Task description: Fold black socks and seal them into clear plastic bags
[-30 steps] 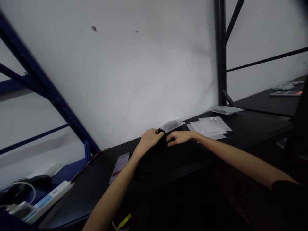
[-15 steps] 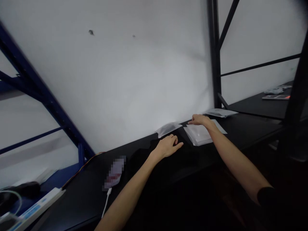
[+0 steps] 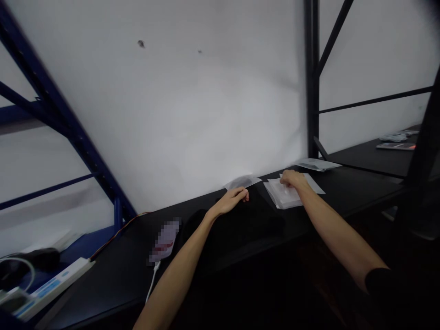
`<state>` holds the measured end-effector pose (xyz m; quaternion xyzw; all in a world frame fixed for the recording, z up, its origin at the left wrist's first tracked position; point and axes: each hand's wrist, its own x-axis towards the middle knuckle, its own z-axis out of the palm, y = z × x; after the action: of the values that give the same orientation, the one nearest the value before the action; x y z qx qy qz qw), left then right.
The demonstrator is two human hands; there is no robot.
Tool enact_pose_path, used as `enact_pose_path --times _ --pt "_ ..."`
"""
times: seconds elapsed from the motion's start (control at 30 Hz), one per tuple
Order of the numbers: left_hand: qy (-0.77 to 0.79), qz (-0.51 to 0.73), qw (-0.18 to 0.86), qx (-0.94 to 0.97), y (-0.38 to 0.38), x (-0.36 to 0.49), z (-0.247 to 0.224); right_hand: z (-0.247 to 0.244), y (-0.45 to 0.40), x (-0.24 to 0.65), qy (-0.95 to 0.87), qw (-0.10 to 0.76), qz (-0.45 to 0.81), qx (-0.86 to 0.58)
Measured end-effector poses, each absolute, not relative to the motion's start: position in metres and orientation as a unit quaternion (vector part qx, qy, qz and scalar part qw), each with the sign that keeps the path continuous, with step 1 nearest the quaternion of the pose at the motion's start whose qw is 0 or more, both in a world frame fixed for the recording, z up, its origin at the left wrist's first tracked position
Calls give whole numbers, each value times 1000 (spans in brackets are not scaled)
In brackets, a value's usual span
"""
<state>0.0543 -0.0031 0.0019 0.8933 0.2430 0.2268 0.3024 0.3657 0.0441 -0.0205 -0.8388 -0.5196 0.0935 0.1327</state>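
My left hand point(image 3: 236, 197) is closed, its fingers curled down over a soft black cloth-like thing point(image 3: 254, 220) that barely stands out from the black table. What those fingers hold, if anything, is hidden. My right hand point(image 3: 293, 178) pinches at the top of a stack of whitish, see-through plastic bags point(image 3: 288, 198), its fingertips partly out of sight. Just behind my left hand, a single plastic bag point(image 3: 242, 182) lies against the wall. Another flat plastic bag point(image 3: 318, 164) rests beyond my right hand.
A phone point(image 3: 165, 240), blurred out, lies on the black table point(image 3: 120, 275) with a white cable point(image 3: 151, 284) plugged in. A power strip point(image 3: 51, 288) stands at the left. Blue point(image 3: 68, 105) and black point(image 3: 312, 82) frame posts rise on either side. Several items point(image 3: 397, 137) lie at the far right.
My right hand has drawn back from the far edge onto the stack, its fingers closing. My left hand has moved slightly left and its outstretched thumb has folded in. The view has shifted slightly.
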Motion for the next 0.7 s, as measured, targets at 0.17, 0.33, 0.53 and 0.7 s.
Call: enact_pose_path --times 0.17,0.33,0.53,0.7 --pt "244 359 198 879 -3 56 6 -9 36 353 -518 263 -62 -812" --pt "280 455 -83 841 -1 47 12 -5 31 291 -685 350 -282 -573" --pt "361 370 -238 822 7 38 6 -19 27 231 -803 335 -324 -372" --pt "412 305 -203 834 14 34 1 -24 28 240 -824 360 -291 -327"
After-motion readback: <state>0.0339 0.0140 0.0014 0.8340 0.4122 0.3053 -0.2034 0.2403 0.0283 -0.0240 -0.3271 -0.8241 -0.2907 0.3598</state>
